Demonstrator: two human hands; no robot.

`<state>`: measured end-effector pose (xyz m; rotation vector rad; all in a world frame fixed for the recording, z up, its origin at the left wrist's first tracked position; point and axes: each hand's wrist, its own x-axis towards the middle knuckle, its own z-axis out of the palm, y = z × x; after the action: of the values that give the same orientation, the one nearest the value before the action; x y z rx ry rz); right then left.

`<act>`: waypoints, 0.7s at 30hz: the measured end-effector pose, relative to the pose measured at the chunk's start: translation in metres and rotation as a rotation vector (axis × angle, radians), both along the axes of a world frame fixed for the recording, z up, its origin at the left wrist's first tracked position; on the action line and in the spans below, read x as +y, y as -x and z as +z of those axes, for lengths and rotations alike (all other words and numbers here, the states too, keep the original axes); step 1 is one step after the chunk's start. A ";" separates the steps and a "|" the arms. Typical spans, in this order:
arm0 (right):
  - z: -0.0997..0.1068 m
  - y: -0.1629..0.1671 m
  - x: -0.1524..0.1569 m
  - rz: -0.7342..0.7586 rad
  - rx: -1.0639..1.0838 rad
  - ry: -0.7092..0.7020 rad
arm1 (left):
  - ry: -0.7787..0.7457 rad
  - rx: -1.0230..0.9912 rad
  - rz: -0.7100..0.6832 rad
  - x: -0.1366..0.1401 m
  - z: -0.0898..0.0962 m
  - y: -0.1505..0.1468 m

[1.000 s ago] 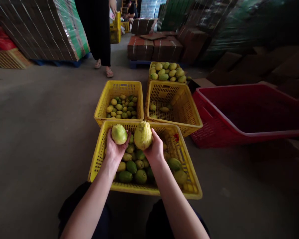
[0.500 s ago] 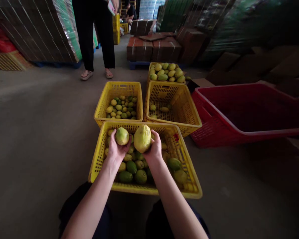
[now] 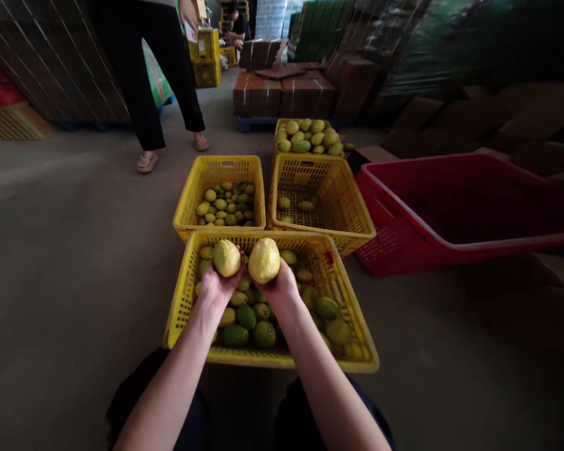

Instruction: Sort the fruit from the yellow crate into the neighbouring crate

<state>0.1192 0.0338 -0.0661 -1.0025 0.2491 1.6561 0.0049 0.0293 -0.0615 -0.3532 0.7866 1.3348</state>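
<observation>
My left hand is wrapped round a rounded yellow-green fruit from below. In my right hand is a slightly larger, lumpy pale-yellow fruit. Both are held side by side, a small gap apart, above the near yellow crate. Green and yellow fruit of the same sort lie in that crate below my hands, among them a dark green one. My forearms hide part of the load. The exact kind of fruit is unclear.
Behind stand a left yellow crate with many small fruit, a right yellow crate with a few, and a full crate farther back. A red bin is at right. A person stands at left; another is far back.
Both fruits have been turned in my hands and now show different sides. My right hand has come slightly left. The standing person has shifted left and nearer, and my view has moved a little.
</observation>
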 end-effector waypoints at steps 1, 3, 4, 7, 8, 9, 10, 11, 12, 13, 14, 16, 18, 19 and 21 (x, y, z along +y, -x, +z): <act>0.004 -0.001 -0.001 -0.011 0.000 0.009 | -0.020 0.028 0.010 -0.001 0.000 0.001; 0.012 -0.003 -0.004 -0.007 0.003 0.020 | -0.041 0.091 0.017 -0.002 0.001 0.003; 0.014 -0.004 -0.005 0.012 0.002 0.017 | -0.036 0.114 0.007 -0.003 0.001 0.004; 0.018 -0.007 -0.007 0.089 -0.002 -0.005 | -0.008 0.133 -0.071 -0.004 0.003 0.006; 0.018 -0.007 -0.007 0.105 -0.007 -0.011 | -0.003 0.133 -0.104 -0.004 0.003 0.005; 0.017 -0.008 -0.006 0.121 -0.011 -0.015 | -0.001 0.138 -0.134 -0.005 0.003 0.005; 0.017 -0.008 -0.006 0.134 -0.016 -0.014 | 0.000 0.146 -0.158 -0.005 0.003 0.005; 0.016 -0.008 -0.006 0.148 -0.017 -0.011 | 0.004 0.157 -0.179 -0.005 0.003 0.004; 0.015 -0.008 -0.005 0.161 -0.013 -0.010 | 0.011 0.165 -0.195 -0.004 0.002 0.004; 0.015 -0.008 -0.005 0.164 -0.002 -0.008 | 0.018 0.165 -0.206 -0.004 0.000 0.004; 0.015 -0.007 -0.005 0.156 0.013 -0.003 | 0.023 0.157 -0.209 -0.003 -0.001 0.004; 0.014 -0.007 -0.004 0.107 0.047 0.011 | 0.035 0.124 -0.214 -0.002 -0.005 0.004; 0.013 -0.006 -0.004 0.060 0.067 0.035 | 0.054 0.098 -0.222 -0.001 -0.008 0.004; 0.013 -0.006 -0.003 0.052 0.075 0.048 | 0.069 0.092 -0.224 -0.001 -0.009 0.003; 0.011 -0.007 -0.002 0.048 0.098 0.082 | 0.098 0.081 -0.226 -0.001 -0.009 0.002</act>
<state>0.1261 0.0322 -0.0546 -0.9957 0.3634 1.7530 0.0033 0.0287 -0.0701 -0.2798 0.9337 1.1071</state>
